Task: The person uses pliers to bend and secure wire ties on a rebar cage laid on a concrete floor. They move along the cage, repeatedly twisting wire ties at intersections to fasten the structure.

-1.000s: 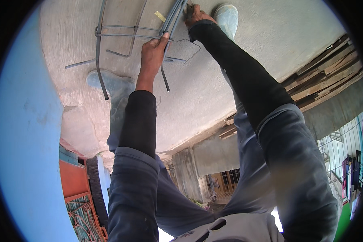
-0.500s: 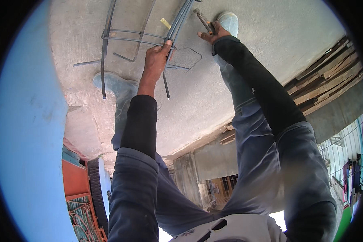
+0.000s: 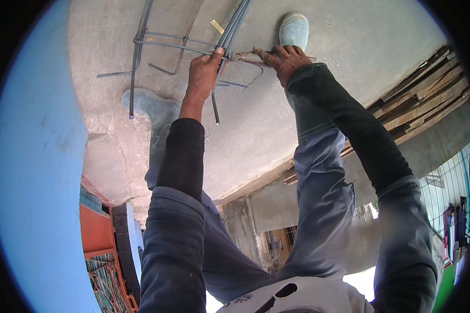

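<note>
Rods (image 3: 234,31) stayed bundled on the concrete floor (image 3: 350,47), my left hand (image 3: 203,75) still clamped around them. My right hand (image 3: 282,61) had slid closer, fingers pinching a thin tool (image 3: 244,56) against them, so tying looked near.

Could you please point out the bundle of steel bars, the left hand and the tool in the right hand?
bundle of steel bars (image 3: 234,23): head view, upper stretch.
left hand (image 3: 202,78): head view, back of hand.
tool (image 3: 244,56): head view, shaft.

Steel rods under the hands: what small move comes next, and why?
Probably twist the tool in the right hand at the crossing, since the left hand already grips the bundled rods there and thin wire hangs loose beside it.
</note>
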`<act>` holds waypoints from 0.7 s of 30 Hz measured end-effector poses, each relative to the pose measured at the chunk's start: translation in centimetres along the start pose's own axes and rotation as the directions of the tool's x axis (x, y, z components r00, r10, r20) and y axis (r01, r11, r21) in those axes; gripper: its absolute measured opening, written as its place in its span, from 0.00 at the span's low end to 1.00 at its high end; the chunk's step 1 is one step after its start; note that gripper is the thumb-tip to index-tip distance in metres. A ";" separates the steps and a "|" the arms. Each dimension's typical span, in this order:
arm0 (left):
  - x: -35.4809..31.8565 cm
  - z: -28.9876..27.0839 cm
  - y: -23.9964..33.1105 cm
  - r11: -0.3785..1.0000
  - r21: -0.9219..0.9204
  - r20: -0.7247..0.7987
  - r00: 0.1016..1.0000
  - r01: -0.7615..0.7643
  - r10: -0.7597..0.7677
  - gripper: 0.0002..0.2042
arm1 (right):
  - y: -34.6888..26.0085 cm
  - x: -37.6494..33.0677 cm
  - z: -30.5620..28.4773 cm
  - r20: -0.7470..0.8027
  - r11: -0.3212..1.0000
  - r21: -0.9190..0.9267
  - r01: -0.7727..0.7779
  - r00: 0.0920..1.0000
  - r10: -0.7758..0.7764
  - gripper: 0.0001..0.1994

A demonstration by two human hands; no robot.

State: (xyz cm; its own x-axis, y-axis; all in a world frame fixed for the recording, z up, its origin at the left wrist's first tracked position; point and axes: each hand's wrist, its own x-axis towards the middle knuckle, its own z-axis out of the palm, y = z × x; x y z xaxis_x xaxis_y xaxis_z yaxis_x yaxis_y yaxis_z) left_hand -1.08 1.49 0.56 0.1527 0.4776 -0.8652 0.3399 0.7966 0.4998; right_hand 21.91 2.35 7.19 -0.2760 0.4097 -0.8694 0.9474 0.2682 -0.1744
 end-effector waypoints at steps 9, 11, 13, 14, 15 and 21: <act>0.0 -0.3 0.7 0.994 -0.048 0.050 0.994 0.101 -0.098 0.22 | -1.8 -1.1 1.4 -0.241 0.978 -0.203 -0.056 0.970 0.006 0.32; 0.1 -0.3 0.7 0.990 -0.054 0.052 0.991 0.128 -0.125 0.22 | -1.0 -0.9 2.5 -0.340 0.987 -0.163 0.004 0.939 -0.060 0.36; 0.1 -0.3 0.8 0.993 -0.045 0.051 0.992 0.114 -0.111 0.21 | -0.9 -1.0 3.2 -0.374 0.988 -0.154 0.030 0.924 -0.086 0.37; 0.1 -0.3 0.8 0.993 -0.041 0.051 0.993 0.106 -0.104 0.21 | -1.0 -1.0 3.5 -0.359 0.986 -0.162 0.025 0.929 -0.083 0.37; 0.0 -0.2 0.9 0.989 -0.080 0.049 0.992 0.121 -0.117 0.21 | -1.2 -1.1 3.5 -0.345 0.985 -0.172 0.025 0.935 -0.084 0.36; -0.4 -0.3 1.2 0.984 -0.155 0.016 0.997 0.082 -0.081 0.20 | -1.1 -0.5 4.3 -0.124 0.984 0.166 -0.065 0.989 0.087 0.29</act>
State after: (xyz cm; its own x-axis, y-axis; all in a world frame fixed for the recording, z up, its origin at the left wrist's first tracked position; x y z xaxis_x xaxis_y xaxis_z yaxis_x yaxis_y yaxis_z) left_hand -1.02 2.40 1.54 0.1391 0.4058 -0.9033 0.2030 0.8812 0.4271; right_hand 21.66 -1.89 5.85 -0.2109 0.5363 -0.8173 0.9771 0.0921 -0.1917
